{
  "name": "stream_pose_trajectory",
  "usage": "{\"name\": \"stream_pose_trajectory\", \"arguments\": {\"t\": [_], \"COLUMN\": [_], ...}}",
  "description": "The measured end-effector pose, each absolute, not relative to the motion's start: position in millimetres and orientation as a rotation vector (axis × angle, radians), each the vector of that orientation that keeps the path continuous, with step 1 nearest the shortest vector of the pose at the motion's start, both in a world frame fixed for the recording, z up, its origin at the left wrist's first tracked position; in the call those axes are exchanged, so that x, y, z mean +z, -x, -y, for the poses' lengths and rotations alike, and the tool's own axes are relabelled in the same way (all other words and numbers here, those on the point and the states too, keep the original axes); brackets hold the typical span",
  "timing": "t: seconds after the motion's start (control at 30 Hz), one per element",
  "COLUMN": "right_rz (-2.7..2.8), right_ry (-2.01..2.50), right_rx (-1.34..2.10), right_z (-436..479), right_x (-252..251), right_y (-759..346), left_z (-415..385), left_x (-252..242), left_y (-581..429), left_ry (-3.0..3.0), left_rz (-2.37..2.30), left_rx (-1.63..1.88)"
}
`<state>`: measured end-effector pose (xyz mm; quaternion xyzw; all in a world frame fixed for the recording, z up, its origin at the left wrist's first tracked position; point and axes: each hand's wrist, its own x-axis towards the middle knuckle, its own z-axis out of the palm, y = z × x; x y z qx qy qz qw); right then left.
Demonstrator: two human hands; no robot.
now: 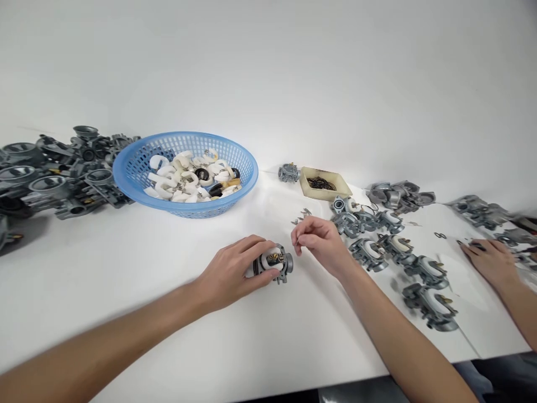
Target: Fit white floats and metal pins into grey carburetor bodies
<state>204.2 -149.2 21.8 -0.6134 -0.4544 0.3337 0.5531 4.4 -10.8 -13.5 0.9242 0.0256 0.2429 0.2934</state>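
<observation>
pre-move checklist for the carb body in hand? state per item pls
1. Left hand grips the carburetor body on the white table: ok.
2. Body's open face turned up, white float showing: ok.
3. Right hand fingers pinched just above the body; whether they hold a small part: cannot tell.
4. Loose small metal pins lie near the right hand: ok.
5. Blue basket of white floats behind the left hand: ok.
6. Another person's hand stays apart at the right edge: ok.
</observation>
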Motion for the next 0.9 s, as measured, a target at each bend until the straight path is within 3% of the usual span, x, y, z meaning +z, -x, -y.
{"name": "stream_pose_trajectory", "arguments": {"t": [0.2, 0.9], "right_rz": [0.921, 0.792], "right_ry": [1.308, 1.429], "right_rx": [0.888, 0.92], "right_z": [155.0, 153.1], "right_x": [9.9, 7.6], "right_y": [-191.5, -181.4], "left_z": [11.7, 10.3], "left_x": [-11.9, -13.2], "left_y": [-3.8, -4.4], "left_ry": [-2.424, -2.406], "left_rz": [-0.07, -0.058], "left_rx": [0.616, 0.611]}}
